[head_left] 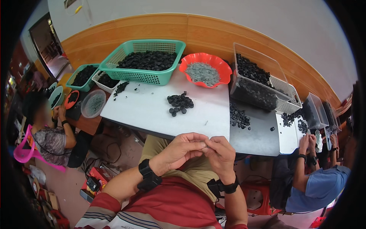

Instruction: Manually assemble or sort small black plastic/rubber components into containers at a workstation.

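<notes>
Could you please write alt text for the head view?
A person's left hand and right hand meet at the fingertips before a white tabletop; anything pinched is too small to tell. Beyond a small black-parts pile are a green basket and a red bowl. Co-workers sit on both sides.

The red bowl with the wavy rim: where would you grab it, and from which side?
Probably by the rim of the red bowl, from the near side: left hand at front left, right hand at front right. Its scalloped edge flares outward like a lip, while the green basket and clear bin flank it closely. It holds loose grey pieces, so keep it level.
</notes>
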`<state>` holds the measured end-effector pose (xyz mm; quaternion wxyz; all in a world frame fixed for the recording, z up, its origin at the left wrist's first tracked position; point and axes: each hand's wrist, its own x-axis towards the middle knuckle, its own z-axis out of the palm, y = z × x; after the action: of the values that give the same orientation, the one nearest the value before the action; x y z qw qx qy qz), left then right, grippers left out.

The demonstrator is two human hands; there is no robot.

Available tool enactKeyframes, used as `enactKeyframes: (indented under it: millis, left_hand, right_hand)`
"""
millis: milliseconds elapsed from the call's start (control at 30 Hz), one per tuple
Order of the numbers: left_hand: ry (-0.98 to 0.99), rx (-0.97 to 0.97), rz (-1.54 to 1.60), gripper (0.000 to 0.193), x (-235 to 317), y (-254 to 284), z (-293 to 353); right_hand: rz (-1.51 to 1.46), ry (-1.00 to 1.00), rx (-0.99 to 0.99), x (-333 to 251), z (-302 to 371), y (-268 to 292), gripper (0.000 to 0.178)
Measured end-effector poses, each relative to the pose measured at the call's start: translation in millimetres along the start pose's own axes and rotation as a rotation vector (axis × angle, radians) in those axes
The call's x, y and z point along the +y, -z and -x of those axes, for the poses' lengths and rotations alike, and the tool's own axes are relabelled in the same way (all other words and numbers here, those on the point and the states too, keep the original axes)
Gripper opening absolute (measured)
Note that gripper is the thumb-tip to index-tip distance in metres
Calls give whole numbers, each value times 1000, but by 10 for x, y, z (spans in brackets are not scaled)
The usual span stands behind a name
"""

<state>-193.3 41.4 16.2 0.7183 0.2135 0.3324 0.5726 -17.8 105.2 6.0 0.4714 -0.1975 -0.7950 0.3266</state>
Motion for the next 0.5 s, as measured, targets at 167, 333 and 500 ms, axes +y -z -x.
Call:
enactKeyframes:
  millis: [167,333,500]
  left_hand:
    - [11,10,65,22,-26,40,21]
    - [4,45,45,19,-43,57,45]
    - [-30,81,-22,17,8,5,104]
  right_hand:
    - [-66,-39,88,11,39,-37,21]
    - [-126,-80,59,-63,-1,-46,15]
    - [-103,-72,17,-83,-10,-22,12]
